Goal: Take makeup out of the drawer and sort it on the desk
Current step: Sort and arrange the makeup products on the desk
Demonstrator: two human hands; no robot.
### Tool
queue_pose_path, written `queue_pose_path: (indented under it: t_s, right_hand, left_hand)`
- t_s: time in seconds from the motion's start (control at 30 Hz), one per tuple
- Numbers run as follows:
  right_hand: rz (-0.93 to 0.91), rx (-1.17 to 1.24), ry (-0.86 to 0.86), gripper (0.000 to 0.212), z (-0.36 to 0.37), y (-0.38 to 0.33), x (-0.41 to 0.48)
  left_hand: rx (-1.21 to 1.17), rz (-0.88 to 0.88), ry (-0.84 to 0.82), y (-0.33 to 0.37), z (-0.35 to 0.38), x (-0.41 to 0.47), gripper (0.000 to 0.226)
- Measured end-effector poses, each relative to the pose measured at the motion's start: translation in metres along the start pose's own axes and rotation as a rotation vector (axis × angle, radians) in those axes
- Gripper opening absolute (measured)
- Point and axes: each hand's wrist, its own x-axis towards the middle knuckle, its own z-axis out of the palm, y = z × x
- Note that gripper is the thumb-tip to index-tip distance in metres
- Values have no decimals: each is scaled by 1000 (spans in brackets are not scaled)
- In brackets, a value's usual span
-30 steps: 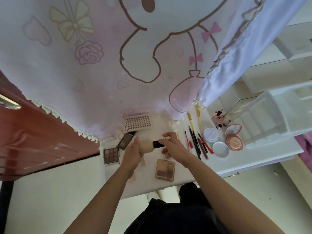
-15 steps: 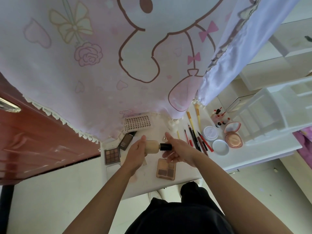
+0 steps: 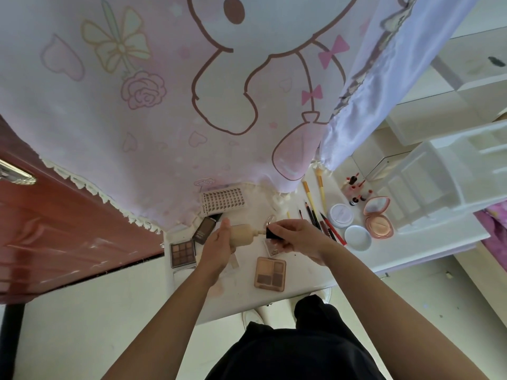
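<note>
A beige foundation bottle [image 3: 242, 233] is held sideways over the white desk [image 3: 299, 281] by my left hand [image 3: 218, 242]. My right hand [image 3: 295, 237] grips its black cap [image 3: 271, 233], which sits a short way off the bottle's neck. Under my hands lie a peach eyeshadow palette [image 3: 270, 273] and a small clear case [image 3: 273, 249]. A brown eyeshadow palette [image 3: 183, 253] and a dark flat compact [image 3: 204, 229] lie to the left. Several pencils and brushes [image 3: 315, 212] lie in a row to the right.
A pink cartoon curtain [image 3: 164, 91] hangs over the back of the desk. A lash tray [image 3: 222, 201] sits at its hem. Round white pots [image 3: 341, 215], an open pink powder compact [image 3: 378, 215] and small bottles [image 3: 355, 192] lie right, beside a white plastic organiser [image 3: 444, 171]. A red-brown door [image 3: 55, 229] is left.
The black cap has come away from the bottle's neck in my right hand, leaving a small gap. My left hand keeps the bottle in about the same place.
</note>
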Motion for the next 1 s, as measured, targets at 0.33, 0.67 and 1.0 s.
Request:
queue_pose_path:
  t_s: [0.33, 0.67, 1.0]
  right_hand:
    - [-23, 272, 122, 25, -39, 18, -11]
    - [0, 584, 265, 37, -61, 50, -14]
    - [14, 599, 459, 38, -78, 70, 1]
  left_hand:
    - [-499, -222, -96, -14, -1, 14, 58]
    - [-477, -175, -290, -28, 27, 21, 34]
    - [132, 71, -35, -30, 52, 58, 36]
